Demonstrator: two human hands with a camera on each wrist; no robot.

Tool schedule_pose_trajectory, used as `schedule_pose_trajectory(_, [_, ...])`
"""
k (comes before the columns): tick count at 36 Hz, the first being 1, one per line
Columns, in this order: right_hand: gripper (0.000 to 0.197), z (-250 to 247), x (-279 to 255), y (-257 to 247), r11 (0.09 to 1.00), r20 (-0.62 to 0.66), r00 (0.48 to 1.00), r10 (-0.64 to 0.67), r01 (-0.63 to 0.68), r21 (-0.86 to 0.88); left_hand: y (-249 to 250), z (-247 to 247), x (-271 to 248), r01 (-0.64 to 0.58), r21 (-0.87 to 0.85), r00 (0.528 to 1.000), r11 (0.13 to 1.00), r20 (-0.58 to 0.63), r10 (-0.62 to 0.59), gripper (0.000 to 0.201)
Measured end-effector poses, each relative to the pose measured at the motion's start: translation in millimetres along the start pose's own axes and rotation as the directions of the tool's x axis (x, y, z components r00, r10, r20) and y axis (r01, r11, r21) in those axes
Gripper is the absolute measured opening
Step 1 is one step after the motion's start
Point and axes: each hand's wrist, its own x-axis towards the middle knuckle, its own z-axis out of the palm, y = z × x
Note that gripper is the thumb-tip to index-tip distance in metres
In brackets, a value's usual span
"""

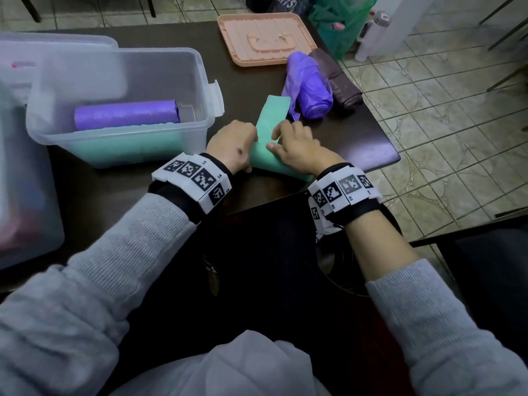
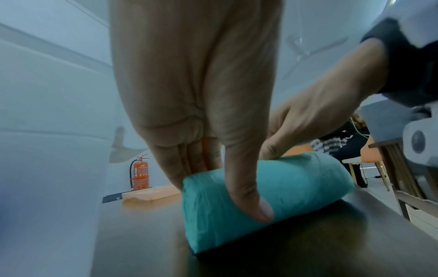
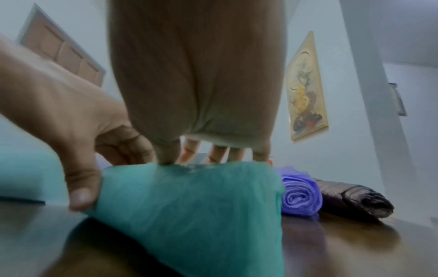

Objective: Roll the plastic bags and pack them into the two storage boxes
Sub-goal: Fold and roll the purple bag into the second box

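Note:
A green plastic bag [image 1: 267,157] lies half rolled on the dark table [image 1: 357,144], its flat tail [image 1: 274,110] stretching away from me. My left hand [image 1: 234,147] grips the roll's left end, thumb on the near side [image 2: 258,211] and fingers over the far side. My right hand [image 1: 297,147] grips the right part, with its fingers [image 3: 213,153] curled over the top of the roll [image 3: 189,206]. A clear storage box [image 1: 200,90] to the left holds a purple roll [image 1: 125,114] above green rolls [image 1: 128,147]. A second clear box [image 1: 23,195] stands at the far left.
A loosely rolled purple bag [image 1: 311,90] and a dark brown roll [image 1: 340,81] lie beyond the green tail, near the table's right edge. A peach lid [image 1: 265,38] lies at the back. A green bag [image 1: 340,21] sits on the tiled floor behind.

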Motion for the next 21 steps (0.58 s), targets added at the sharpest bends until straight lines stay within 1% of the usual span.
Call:
schedule_pose_trajectory(2, [0.032,1.2,-0.1,-2.3,0.996,-0.103,0.992,-0.066,0.06,-0.068,-1.3,0.0,1.3,0.002,-0.011,1.0,1.0,-0.006,-0.002,0.064])
schedule_pose_trajectory(4, [0.028,3.9,-1.6,-5.0,0.98,-0.161,0.974,-0.157,0.134,-0.147,-2.4,-1.0,2.7,0.005,-0.026,1.0,1.0,-0.005,-0.005,0.06])
schedule_pose_trajectory(5, [0.027,6.0,-3.3,-5.9,0.975,-0.174,0.966,-0.191,0.167,-0.145,-2.9,-2.2,3.0,0.007,-0.035,1.0,0.999,-0.003,-0.007,0.059])
schedule_pose_trajectory(7, [0.028,10.3,-8.1,-6.4,0.972,-0.186,0.955,-0.229,0.216,-0.089,-3.6,-4.8,3.9,0.015,-0.054,1.0,0.998,0.006,-0.015,0.059])
schedule_pose_trajectory(9, [0.036,12.4,-14.0,-4.6,0.968,-0.178,0.952,-0.247,0.235,-0.088,-2.9,-7.5,4.7,0.029,-0.057,0.999,0.998,0.029,-0.028,0.06])
schedule_pose_trajectory(11, [0.05,12.4,-19.3,-1.9,0.964,-0.144,0.958,-0.249,0.231,-0.134,-0.4,-10.2,5.7,0.045,-0.048,0.998,0.998,0.054,-0.042,0.06])
schedule_pose_trajectory(13, [0.056,13.0,-23.9,-1.3,0.961,-0.144,0.959,-0.246,0.221,-0.168,2.6,-12.2,6.7,0.056,-0.026,0.995,0.998,0.083,-0.054,0.06])
schedule_pose_trajectory(16, [0.055,19.4,-27.1,-0.8,0.958,-0.198,0.945,-0.26,0.226,-0.178,3.2,-14.2,7.0,0.067,-0.004,0.991,0.998,0.118,-0.066,0.061])
schedule_pose_trajectory(18, [0.053,24.0,-27.8,1.2,0.965,-0.226,0.941,-0.253,0.23,-0.126,1.0,-15.4,5.4,0.053,-0.006,0.989,0.999,0.135,-0.052,0.06])
schedule_pose_trajectory(21, [0.053,27.3,-28.8,5.7,0.969,-0.221,0.944,-0.244,0.249,-0.006,-3.8,-16.7,1.5,0.029,-0.012,0.986,1.0,0.162,-0.027,0.056])
